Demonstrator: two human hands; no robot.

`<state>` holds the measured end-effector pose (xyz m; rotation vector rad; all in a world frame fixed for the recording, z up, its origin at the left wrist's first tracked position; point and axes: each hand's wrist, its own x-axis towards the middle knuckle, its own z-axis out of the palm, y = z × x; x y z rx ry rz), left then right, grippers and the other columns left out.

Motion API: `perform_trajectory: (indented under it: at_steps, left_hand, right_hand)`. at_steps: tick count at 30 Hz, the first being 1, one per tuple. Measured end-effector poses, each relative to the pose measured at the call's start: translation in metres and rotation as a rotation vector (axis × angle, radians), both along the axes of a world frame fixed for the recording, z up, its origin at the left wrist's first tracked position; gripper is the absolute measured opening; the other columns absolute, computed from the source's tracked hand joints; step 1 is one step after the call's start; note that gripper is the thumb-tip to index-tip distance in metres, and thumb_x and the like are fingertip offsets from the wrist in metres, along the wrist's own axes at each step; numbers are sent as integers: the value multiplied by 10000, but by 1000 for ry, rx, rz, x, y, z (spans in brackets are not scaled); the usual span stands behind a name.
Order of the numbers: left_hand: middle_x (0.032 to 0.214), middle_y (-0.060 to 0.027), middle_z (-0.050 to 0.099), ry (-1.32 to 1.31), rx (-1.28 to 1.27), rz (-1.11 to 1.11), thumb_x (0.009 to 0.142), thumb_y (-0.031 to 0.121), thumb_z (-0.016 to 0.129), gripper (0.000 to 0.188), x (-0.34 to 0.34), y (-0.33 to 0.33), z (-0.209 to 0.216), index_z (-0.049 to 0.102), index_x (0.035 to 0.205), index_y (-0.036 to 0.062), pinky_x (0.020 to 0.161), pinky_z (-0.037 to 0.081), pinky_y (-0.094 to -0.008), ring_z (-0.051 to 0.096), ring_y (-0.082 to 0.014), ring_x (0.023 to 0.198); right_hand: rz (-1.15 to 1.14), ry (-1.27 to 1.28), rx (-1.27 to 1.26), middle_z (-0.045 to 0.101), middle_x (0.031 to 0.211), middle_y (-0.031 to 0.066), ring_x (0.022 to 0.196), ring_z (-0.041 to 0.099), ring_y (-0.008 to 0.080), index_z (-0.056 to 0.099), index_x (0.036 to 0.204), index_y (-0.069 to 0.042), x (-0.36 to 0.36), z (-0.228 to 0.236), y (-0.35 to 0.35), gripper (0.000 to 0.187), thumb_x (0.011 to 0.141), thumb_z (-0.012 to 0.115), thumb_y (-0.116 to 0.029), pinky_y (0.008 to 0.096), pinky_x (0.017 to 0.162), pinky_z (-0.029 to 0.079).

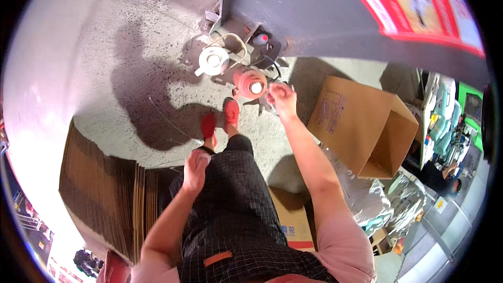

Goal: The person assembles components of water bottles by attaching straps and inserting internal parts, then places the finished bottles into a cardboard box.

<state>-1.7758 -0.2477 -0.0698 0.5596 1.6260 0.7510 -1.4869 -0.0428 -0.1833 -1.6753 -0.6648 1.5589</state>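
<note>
Right hand (pixel 281 98) is the nearer one, its fingers curled just beside the pink jug (pixel 248 80); whether it grips anything, I can't tell. The jug lies to that hand's left, ahead of the red shoes (pixel 231 113), seemingly upright with its long axis rising. Farther left stands a white jug (pixel 213 61). The left hand (pixel 194 170) hangs well apart, half curled, its grip unclear too.
</note>
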Motion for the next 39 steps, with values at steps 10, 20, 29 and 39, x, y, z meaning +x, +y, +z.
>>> perform_trajectory:
  at_steps: [10,20,29,39]
  left_hand:
    - [740,51,486,-233,-540,161,958,138,666,148,52,-24,-174,585,892,32,617,384,-254,423,-44,706]
    - [707,61,481,-382,-401,209,1073,161,512,209,77,28,-133,652,982,36,517,349,-227,429,-11,607]
    - [1062,-114,546,534,263,-718,731,276,827,731,95,103,-1,540,1393,159,748,571,-397,635,-319,933]
    - [1092,-134,606,101,511,-929,782,322,842,566,110,39,130,552,1208,86,752,576,-413,698,-321,889]
  right_hand:
    - [577,-1427,243,602,1238,138,1152,595,389,582,1279,-167,25,-317,235,488,831,775,-196,476,967,517]
    - [552,-1090,574,610,951,125,854,658,300,702,880,-85,24,-211,188,143,767,785,-57,394,797,569]
    - [828,-501,417,608,879,71,769,637,193,740,895,-85,-9,164,-31,252,688,801,46,313,684,536]
    - [334,116,144,653,1246,131,1139,643,230,541,1338,23,23,244,-194,738,732,892,-211,369,1003,505]
